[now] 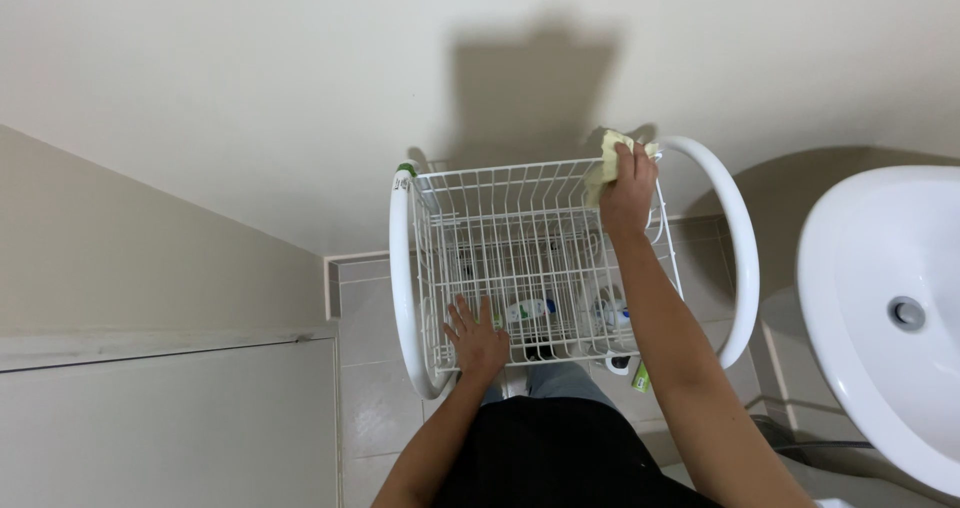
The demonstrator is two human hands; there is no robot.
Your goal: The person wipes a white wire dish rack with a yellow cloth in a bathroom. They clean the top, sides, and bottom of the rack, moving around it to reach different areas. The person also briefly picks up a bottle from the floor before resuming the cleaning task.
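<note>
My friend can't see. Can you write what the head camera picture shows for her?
A person's right hand presses a pale yellow cloth on the far rim of a white wire rack in a bathroom. The left hand rests flat on its near edge. A white sink sits at the right.

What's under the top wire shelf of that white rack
Through the top wire shelf, bottles show on a lower level, one white with a blue cap. The left hand and crossing wires hide whatever else sits there.

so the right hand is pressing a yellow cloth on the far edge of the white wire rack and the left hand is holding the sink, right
Not quite: in the head view the left hand rests on the near side of the white wire rack, not the sink. The right hand does press the yellow cloth there.
</note>
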